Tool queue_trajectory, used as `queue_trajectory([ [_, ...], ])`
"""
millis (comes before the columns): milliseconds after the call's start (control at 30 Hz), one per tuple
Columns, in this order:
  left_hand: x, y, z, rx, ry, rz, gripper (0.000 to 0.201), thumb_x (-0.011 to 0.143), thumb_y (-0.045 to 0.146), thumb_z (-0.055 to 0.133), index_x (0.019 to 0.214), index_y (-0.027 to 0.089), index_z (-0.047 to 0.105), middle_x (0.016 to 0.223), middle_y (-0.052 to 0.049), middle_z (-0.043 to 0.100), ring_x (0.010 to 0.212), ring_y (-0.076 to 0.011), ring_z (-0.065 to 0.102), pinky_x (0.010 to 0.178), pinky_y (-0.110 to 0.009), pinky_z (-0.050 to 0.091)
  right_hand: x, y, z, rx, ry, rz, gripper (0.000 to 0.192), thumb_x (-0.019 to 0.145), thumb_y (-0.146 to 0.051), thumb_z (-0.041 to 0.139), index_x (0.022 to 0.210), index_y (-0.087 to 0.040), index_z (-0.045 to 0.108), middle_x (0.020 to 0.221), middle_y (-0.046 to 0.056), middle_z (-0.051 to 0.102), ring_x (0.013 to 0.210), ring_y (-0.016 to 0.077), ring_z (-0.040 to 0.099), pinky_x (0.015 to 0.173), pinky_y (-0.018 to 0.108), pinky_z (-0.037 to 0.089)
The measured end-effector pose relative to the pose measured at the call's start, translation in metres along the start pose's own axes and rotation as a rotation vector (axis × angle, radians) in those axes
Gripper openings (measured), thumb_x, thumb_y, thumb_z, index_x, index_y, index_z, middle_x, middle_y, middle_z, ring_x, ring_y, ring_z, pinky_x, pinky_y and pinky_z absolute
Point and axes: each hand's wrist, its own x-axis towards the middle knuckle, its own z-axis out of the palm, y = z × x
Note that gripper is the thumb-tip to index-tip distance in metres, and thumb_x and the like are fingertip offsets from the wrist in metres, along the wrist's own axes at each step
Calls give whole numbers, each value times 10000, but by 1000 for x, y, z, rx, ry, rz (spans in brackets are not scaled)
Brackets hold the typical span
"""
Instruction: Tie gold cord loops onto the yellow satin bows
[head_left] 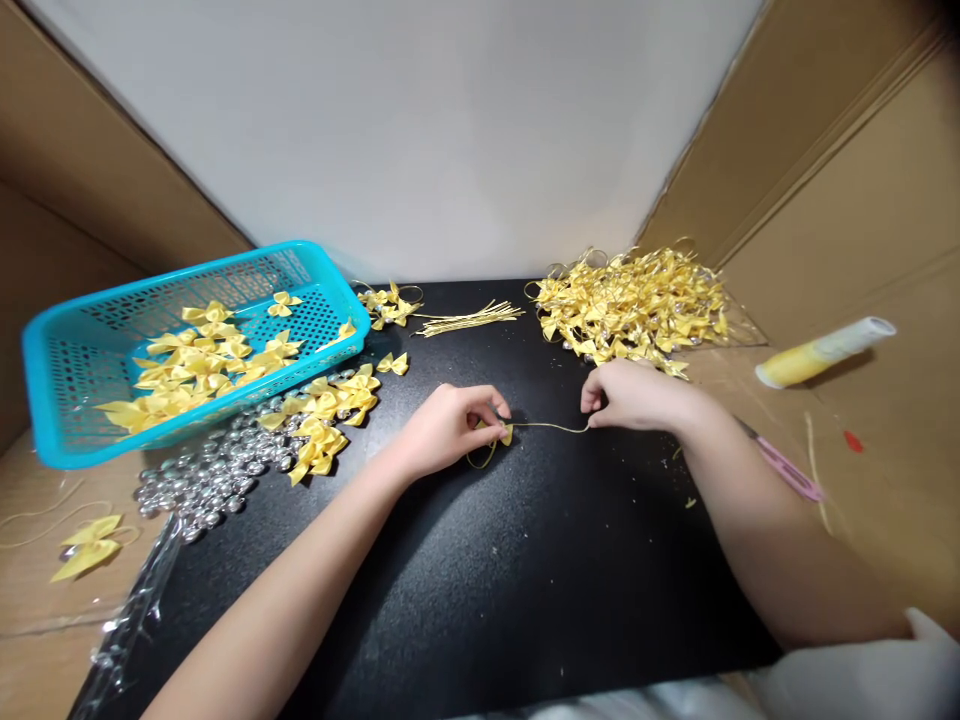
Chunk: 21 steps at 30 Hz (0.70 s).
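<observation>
My left hand (pixel 459 425) is closed over a small yellow ribbon bow (pixel 507 435), pinched at the fingertips and mostly hidden by them. A loop of thin gold cord (pixel 551 425) hangs below that hand, and the rest stretches almost straight to the right. At its far end my right hand (pixel 619 395) pinches the cord between thumb and finger. Both hands are just above the black tabletop (pixel 480 580). Whether a bell sits with the held bow, I cannot tell.
On the left a blue basket (pixel 341 290) holds yellow bows, beside loose silver bells (pixel 214 475) and more bows (pixel 319 445). Cut gold cords (pixel 472 318) lie at the back. A heap of corded bows (pixel 630 305), pink-handled scissors (pixel 787 468) and a tube (pixel 825 352) are right.
</observation>
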Motion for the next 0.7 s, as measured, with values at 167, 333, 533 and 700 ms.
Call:
queue_trajectory([
  [167, -1, -2, 1, 16, 22, -2, 162, 806, 201, 673, 730, 179, 531, 661, 34, 712, 564, -92, 582, 570, -187, 402, 3, -33, 18, 85, 235, -409, 222, 814, -275, 716, 1028, -213, 727, 998, 56, 715, 982, 233, 594, 870, 376, 374],
  [333, 0, -6, 1, 73, 39, -20, 269, 806, 277, 674, 686, 188, 450, 632, 43, 654, 543, -88, 492, 539, -191, 344, 14, -53, 35, 157, 225, -523, 98, 885, -247, 665, 809, -200, 703, 916, 33, 701, 936, 199, 563, 849, 363, 303],
  [533, 0, -6, 3, 82, 25, -1, 260, 800, 252, 666, 677, 193, 445, 602, 65, 613, 535, -85, 502, 534, -186, 341, 15, -51, 33, 123, 220, -496, 126, 921, -180, 564, 817, -175, 634, 914, 39, 667, 901, 190, 559, 835, 349, 286],
  [700, 0, -7, 3, 52, 9, 24, 319, 818, 256, 644, 668, 203, 368, 701, 30, 716, 602, -102, 597, 599, -199, 403, 12, -43, 24, 119, 250, -469, 134, 924, -198, 553, 810, -178, 620, 890, 31, 653, 890, 186, 557, 846, 349, 304],
])
